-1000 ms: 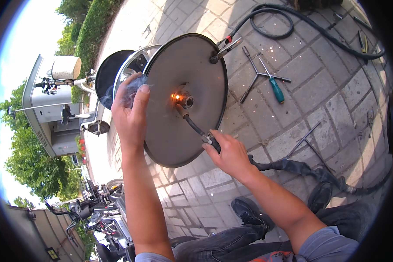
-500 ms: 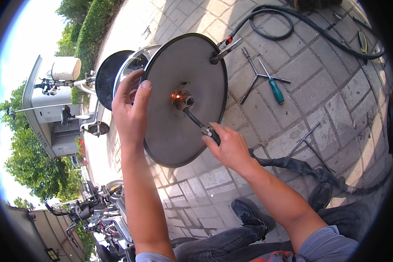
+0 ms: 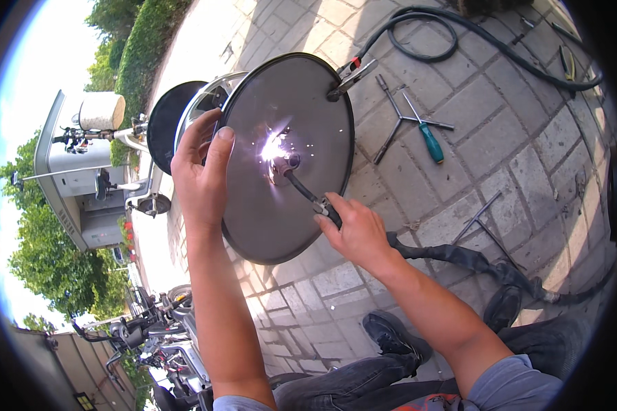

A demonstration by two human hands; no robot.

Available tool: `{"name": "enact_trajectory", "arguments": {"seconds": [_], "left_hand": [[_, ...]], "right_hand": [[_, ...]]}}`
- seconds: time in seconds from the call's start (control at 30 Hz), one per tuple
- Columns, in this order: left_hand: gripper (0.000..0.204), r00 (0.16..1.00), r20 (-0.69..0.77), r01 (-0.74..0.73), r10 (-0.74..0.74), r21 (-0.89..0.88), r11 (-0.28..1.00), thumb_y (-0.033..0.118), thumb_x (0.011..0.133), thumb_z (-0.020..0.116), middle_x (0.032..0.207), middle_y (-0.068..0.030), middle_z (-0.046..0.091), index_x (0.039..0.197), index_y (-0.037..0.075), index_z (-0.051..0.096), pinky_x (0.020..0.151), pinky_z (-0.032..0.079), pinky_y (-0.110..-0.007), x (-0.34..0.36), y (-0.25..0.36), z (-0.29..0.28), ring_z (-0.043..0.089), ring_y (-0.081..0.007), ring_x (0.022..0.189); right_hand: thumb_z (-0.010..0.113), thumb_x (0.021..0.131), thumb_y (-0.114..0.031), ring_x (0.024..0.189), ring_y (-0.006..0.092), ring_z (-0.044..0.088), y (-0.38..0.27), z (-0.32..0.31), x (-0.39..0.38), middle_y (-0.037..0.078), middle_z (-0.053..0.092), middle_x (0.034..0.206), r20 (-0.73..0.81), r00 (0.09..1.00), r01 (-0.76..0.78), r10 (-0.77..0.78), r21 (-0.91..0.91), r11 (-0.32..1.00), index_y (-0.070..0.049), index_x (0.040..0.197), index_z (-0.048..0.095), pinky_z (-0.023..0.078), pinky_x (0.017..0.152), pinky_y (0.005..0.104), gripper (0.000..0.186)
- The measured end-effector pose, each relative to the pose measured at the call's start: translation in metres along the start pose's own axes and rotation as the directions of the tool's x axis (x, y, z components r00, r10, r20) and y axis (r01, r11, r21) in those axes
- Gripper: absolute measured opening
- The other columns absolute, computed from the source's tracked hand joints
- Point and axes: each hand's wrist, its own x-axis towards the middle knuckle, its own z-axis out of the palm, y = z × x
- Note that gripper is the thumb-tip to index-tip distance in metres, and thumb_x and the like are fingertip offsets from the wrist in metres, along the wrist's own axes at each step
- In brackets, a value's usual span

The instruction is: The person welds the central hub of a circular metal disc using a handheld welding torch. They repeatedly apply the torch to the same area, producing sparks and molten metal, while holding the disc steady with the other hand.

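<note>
Right hand [image 3: 355, 229] closed around the handle of a welding torch [image 3: 319, 203], a person works as a violet-white glare [image 3: 275, 147] flares beside the hub [image 3: 294, 159] of a large gray disc [image 3: 267, 226]. The left hand [image 3: 202, 175], thumb and fingers parted, is at the left rim of the disc, which stands slightly tilted in front of the person; how firmly that hand presses cannot be told. A black-wrapped hose [image 3: 452, 255] trails across the brick paving near a T-handled tool [image 3: 476, 218]. A metal clamp [image 3: 353, 81] bites the disc's upper right edge. Beyond lie a three-armed wrench [image 3: 401, 118], a green-handled screwdriver [image 3: 431, 142] and yellow-handled pliers [image 3: 567, 63], near a looping black cable [image 3: 502, 49]. A second, black disc [image 3: 173, 127] stands behind the first. Farther off are a parked two-wheeler [image 3: 142, 185], a gray building [image 3: 65, 181] and leafy trees [image 3: 55, 253].
</note>
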Motion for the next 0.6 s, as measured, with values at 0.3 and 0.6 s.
{"name": "enact_trajectory", "arguments": {"seconds": [0.3, 0.6], "left_hand": [[0.047, 1.0, 0.026, -0.001, 0.001, -0.001, 1.0, 0.032, 0.089, 0.07, 0.114, -0.016, 0.066, 0.122, -0.001, 0.064, 0.092, 0.047, -0.033, 0.006, -0.002, -0.001, 0.063, -0.0217, 0.103], [0.05, 0.998, 0.047, 0.055, -0.053, -0.036, 0.998, 0.035, 0.088, 0.071, 0.111, -0.0157, 0.066, 0.122, -0.001, 0.064, 0.09, 0.048, -0.031, 0.005, 0.001, 0.0, 0.062, -0.02, 0.101]], "right_hand": [[0.07, 0.087, -0.029, 0.082, 0.0425, 0.065, 0.0, -0.004, -0.016, 0.026, 0.066, 0.092, -0.01, 1.0, -0.006, 0.007, 0.082, 0.997, 0.002, 0.123, 0.061, 0.052, 0.073, 0.0471, 0.048], [0.066, 0.089, -0.031, 0.084, 0.0443, 0.066, -0.002, 0.0, -0.017, 0.026, 0.066, 0.095, 0.001, 1.0, -0.021, 0.021, 0.088, 0.996, 0.001, 0.126, 0.06, 0.053, 0.073, 0.0508, 0.049]]}}
